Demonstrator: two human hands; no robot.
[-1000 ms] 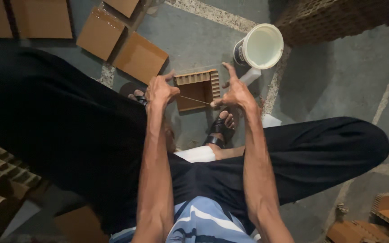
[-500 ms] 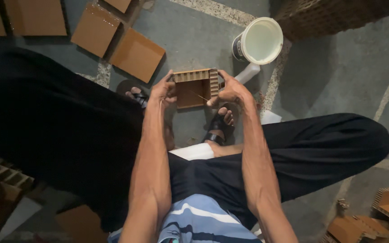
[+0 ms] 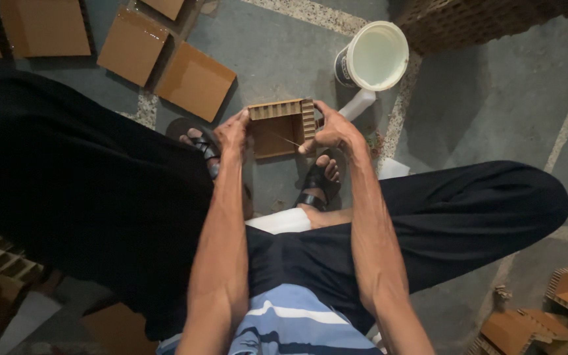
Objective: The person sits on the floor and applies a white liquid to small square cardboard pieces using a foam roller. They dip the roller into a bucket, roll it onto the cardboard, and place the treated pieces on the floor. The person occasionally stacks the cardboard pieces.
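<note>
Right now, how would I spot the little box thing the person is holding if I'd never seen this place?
Find the white bucket on the grey floor, then look just below and left of it. There the left hand and right hand hold a small brown cardboard tray between them. Unlike the flat brown squares lying nearby, it has raised corrugated walls on two sides.

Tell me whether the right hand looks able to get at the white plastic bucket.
Probably yes: the white plastic bucket stands just beyond the right hand, nothing between, though that hand grips the brown corrugated cardboard box.
</note>
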